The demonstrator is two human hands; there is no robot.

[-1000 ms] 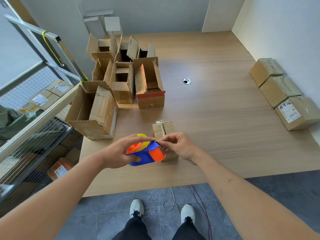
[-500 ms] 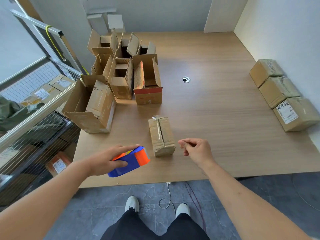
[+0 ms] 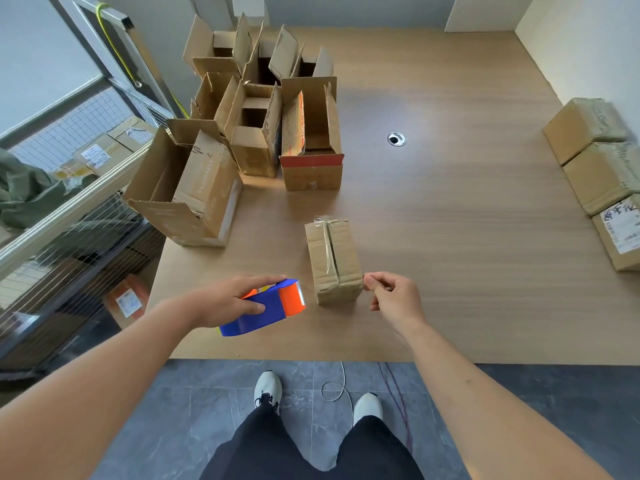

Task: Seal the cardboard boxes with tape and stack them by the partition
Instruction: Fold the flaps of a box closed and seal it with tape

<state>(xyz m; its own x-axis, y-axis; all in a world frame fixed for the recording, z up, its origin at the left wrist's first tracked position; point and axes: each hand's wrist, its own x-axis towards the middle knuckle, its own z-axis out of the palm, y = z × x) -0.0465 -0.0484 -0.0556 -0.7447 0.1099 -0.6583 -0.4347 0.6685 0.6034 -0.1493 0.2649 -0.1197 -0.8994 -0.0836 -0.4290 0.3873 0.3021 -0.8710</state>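
Observation:
A small closed cardboard box (image 3: 333, 261) lies on the wooden table (image 3: 450, 230) near its front edge, with a strip of tape and loose strands along its top seam. My left hand (image 3: 221, 301) grips a blue and orange tape dispenser (image 3: 273, 306) just left of the box, its toothed orange end facing the box. My right hand (image 3: 394, 299) hovers at the box's near right corner, thumb and forefinger pinched together; nothing shows between them. Three sealed boxes (image 3: 602, 174) sit in a row against the white partition (image 3: 595, 46) at the right.
Several open boxes with raised flaps (image 3: 311, 133) cluster at the table's back left; a larger one (image 3: 187, 192) lies on its side. A cable hole (image 3: 396, 139) is mid-table. A wire rack with parcels (image 3: 69, 216) stands left. Cords (image 3: 332, 389) trail by my feet.
My hands have come off the box and apart. The left hand drew the dispenser down to the left; the right hand moved to the box's right corner.

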